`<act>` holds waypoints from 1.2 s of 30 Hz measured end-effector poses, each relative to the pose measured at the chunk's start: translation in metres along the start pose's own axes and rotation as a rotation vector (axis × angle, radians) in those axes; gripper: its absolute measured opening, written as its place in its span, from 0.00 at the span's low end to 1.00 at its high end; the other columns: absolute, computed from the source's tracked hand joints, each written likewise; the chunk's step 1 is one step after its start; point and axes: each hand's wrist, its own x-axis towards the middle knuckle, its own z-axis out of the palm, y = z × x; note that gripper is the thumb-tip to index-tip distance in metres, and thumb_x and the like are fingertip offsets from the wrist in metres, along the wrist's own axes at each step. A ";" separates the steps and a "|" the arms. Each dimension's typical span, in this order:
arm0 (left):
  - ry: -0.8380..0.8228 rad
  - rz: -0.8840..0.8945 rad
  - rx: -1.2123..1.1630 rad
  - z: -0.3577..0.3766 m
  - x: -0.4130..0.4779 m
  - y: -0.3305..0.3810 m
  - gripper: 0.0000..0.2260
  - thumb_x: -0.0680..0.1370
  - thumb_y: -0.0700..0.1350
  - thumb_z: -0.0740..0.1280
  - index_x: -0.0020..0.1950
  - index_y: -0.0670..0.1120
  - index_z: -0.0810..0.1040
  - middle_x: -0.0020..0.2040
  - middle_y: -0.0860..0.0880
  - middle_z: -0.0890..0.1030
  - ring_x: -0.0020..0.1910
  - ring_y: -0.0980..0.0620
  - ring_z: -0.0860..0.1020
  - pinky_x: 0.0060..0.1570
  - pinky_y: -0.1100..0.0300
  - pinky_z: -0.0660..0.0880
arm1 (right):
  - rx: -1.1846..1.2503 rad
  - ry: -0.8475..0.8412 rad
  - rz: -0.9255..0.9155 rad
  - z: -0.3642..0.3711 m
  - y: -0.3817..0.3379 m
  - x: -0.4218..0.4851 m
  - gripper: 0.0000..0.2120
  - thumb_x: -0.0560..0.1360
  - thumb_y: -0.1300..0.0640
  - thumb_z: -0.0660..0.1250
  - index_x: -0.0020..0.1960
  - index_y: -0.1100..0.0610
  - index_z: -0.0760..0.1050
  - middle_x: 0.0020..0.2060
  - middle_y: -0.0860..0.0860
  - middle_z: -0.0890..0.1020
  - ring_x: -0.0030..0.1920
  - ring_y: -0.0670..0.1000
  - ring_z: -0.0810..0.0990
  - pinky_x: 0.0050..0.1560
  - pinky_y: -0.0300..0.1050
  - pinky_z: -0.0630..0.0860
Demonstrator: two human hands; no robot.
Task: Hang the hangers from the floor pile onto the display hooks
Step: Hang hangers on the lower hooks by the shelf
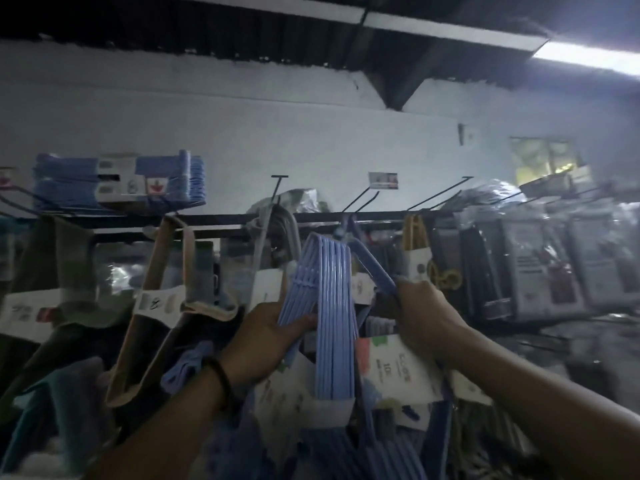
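1. We face a pale wall (277, 109) under a dark ceiling, with a lit strip at the upper right.
2. A dark horizontal rail (214, 219) crosses the middle of the view, and thin black display hooks (360, 199) slant up from it toward us.
3. Packs of hangers crowd the rail: a green pack (65, 258) at far left, a beige pack (166, 271) next to it, a grey pack (277, 230) near the centre, and a yellow pack (415, 237) to the right. Plastic-wrapped goods (540, 268) fill the right side.
4. A stack of blue hanger packs (117, 181) lies flat on hooks at upper left, above the rail.
5. The bundle of light blue hangers (329, 299) sits in the centre, between our two hands, its hook end raised to the rail just below one display hook. A white card sleeve (332, 410) wraps its lower end.
6. Our left hand (266, 337) grips the bundle from the left; its fingers (304, 322) are curled closed around the hanger arms. A dark band (221, 375) circles that wrist.
7. Our right hand (426, 313) is closed around the darker blue hanger arm (374, 268) on the bundle's right side; the fingers themselves are turned away from us, so we cannot tell how tightly they wrap.
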 end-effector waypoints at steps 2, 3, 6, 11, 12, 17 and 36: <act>-0.026 0.002 -0.086 0.018 0.016 0.007 0.20 0.73 0.62 0.71 0.58 0.52 0.87 0.52 0.54 0.89 0.52 0.51 0.87 0.59 0.45 0.83 | -0.037 -0.004 0.031 -0.013 0.012 0.010 0.05 0.82 0.53 0.65 0.54 0.55 0.76 0.38 0.49 0.76 0.34 0.50 0.75 0.35 0.43 0.72; -0.041 -0.004 -0.126 0.026 0.023 0.010 0.20 0.74 0.62 0.72 0.60 0.52 0.86 0.54 0.53 0.88 0.53 0.51 0.87 0.61 0.45 0.82 | -0.045 -0.015 0.045 -0.019 0.019 0.016 0.04 0.82 0.54 0.66 0.52 0.54 0.75 0.37 0.49 0.75 0.33 0.49 0.75 0.34 0.43 0.72; -0.058 -0.021 -0.164 0.048 0.043 0.016 0.22 0.73 0.62 0.73 0.61 0.52 0.86 0.55 0.51 0.88 0.55 0.48 0.87 0.62 0.43 0.81 | 0.001 -0.046 0.087 -0.033 0.040 0.042 0.05 0.81 0.59 0.67 0.47 0.54 0.74 0.37 0.48 0.77 0.32 0.44 0.77 0.24 0.35 0.69; -0.021 -0.005 -0.076 0.068 0.080 0.028 0.20 0.73 0.62 0.73 0.58 0.52 0.87 0.53 0.52 0.89 0.52 0.50 0.87 0.61 0.43 0.82 | -0.157 -0.098 0.037 -0.043 0.062 0.102 0.18 0.79 0.63 0.68 0.68 0.63 0.72 0.43 0.52 0.79 0.42 0.50 0.81 0.38 0.39 0.78; -0.012 -0.013 -0.070 0.071 0.087 0.030 0.19 0.73 0.62 0.73 0.58 0.52 0.87 0.52 0.52 0.89 0.52 0.51 0.87 0.61 0.45 0.82 | -0.226 -0.107 -0.016 -0.045 0.064 0.115 0.19 0.79 0.63 0.67 0.69 0.64 0.71 0.49 0.54 0.81 0.49 0.53 0.83 0.45 0.40 0.79; 0.036 -0.044 -0.028 0.078 0.120 0.038 0.16 0.77 0.58 0.72 0.59 0.50 0.86 0.54 0.50 0.88 0.54 0.49 0.87 0.63 0.43 0.81 | -0.323 -0.093 -0.170 -0.043 0.078 0.171 0.10 0.79 0.60 0.65 0.54 0.51 0.65 0.42 0.53 0.79 0.47 0.56 0.83 0.49 0.47 0.81; 0.124 -0.192 -0.085 0.101 0.177 0.047 0.15 0.80 0.51 0.72 0.60 0.42 0.84 0.54 0.41 0.88 0.54 0.39 0.86 0.60 0.41 0.82 | 0.063 0.244 -0.128 -0.004 0.100 0.218 0.10 0.80 0.62 0.66 0.61 0.60 0.73 0.38 0.51 0.71 0.39 0.53 0.75 0.29 0.43 0.67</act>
